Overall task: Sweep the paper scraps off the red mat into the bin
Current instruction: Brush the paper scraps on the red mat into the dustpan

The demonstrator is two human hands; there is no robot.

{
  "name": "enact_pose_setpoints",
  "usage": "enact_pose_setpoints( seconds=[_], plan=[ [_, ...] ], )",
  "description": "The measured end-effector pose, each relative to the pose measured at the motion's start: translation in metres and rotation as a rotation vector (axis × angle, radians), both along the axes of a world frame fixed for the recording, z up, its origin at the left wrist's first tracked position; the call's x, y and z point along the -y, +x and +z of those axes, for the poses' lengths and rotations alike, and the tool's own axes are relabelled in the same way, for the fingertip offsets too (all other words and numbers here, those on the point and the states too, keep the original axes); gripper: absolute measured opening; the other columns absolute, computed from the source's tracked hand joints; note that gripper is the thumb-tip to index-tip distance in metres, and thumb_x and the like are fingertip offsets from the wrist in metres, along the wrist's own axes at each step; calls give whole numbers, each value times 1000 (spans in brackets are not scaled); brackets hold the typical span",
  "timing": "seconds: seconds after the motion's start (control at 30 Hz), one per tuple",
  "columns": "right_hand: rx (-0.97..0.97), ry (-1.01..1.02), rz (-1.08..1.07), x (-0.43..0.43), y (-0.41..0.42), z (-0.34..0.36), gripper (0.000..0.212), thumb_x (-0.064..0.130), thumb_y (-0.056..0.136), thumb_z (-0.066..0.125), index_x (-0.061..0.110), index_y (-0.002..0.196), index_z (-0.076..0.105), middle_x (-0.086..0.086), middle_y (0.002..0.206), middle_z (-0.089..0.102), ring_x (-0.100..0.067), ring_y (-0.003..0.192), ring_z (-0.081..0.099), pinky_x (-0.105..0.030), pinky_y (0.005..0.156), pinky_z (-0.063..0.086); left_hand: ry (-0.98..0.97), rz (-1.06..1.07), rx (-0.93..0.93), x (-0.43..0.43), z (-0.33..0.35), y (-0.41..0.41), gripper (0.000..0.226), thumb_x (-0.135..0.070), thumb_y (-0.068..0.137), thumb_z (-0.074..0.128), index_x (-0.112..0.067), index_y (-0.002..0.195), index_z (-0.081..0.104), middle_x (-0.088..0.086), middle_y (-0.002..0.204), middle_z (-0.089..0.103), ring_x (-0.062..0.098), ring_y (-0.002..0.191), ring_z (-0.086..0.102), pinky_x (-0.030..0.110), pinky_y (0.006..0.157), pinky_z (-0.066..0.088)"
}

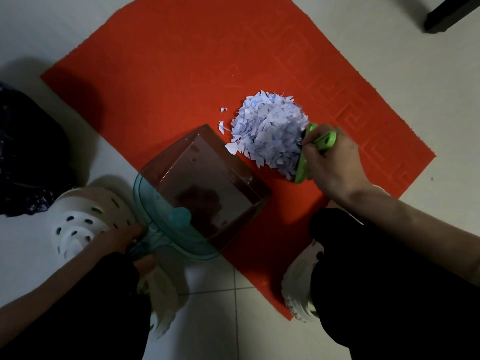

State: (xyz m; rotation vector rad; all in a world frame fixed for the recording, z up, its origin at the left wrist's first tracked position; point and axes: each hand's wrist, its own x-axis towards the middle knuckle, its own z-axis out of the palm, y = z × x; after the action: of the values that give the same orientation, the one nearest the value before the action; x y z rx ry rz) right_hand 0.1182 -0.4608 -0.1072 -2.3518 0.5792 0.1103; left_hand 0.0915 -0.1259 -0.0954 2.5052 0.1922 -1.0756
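"What did you have in each grip?"

"My right hand (335, 162) was closed tight on the green brush (305, 158). My left hand (122, 239) was closed on the handle of the clear dustpan (205, 193)."

"Where were the paper scraps (270, 133)?"

"In one fluffy heap on the red mat (161, 74), touching the brush, on the far side of it from my right hand. The open edge of the dustpan sat just beside the heap, between my two hands. A few loose bits (223, 120) lay a little away from the heap."

"How did the paper feel to move?"

"I guessed it was very light and soft. Bits like that can fly or slide off if I push fast. So I thought slow, low pushes were best, with the brush flat on the mat."

"And the mat?"

"It looked thin and bendy, so I thought it could wrinkle. I kept the dustpan edge pressed down so no paper slipped under."

"Did you see the bin?"

"No. I saw a dark bag (28, 152) past my left hand, but I could not tell what it was."
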Motion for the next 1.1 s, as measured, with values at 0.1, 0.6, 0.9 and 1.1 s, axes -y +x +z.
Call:
enact_pose_setpoints(
  seconds=[0.1,0.6,0.9,1.1],
  plan=[
    [-17,53,-14,-2,4,7,14,8,84,51,13,91,63,-20,86,65,-37,80,65,-49,80,53,38,-42,-11,-3,0,0,48,-11,70,80,-4,115,65,7,83,62,16,79,52,22,74,35],
    [-33,110,86,-14,1,7,12,4,83,55,13,86,62,-10,89,63,-34,80,64,-49,79,53,-113,-196,122,1,-17,3,45,-16,69,80,-37,65,41,-16,51,45,-10,49,41,10,48,32],
    [-54,49,13,6,-4,6,13,9,85,52,15,86,63,-18,84,64,-34,73,65,-46,73,55,-94,-278,93,10,-16,10,43,-20,78,73,-32,61,35,-13,56,43,11,52,47,23,49,30],
    [-44,87,235,-23,-2,7,15,4,81,57,13,87,67,-6,95,60,-20,87,57,-23,78,40,-78,-265,67,13,-12,10,43,-20,80,71,-32,62,34,-13,57,43,-8,53,38,8,47,34]
  ],
)
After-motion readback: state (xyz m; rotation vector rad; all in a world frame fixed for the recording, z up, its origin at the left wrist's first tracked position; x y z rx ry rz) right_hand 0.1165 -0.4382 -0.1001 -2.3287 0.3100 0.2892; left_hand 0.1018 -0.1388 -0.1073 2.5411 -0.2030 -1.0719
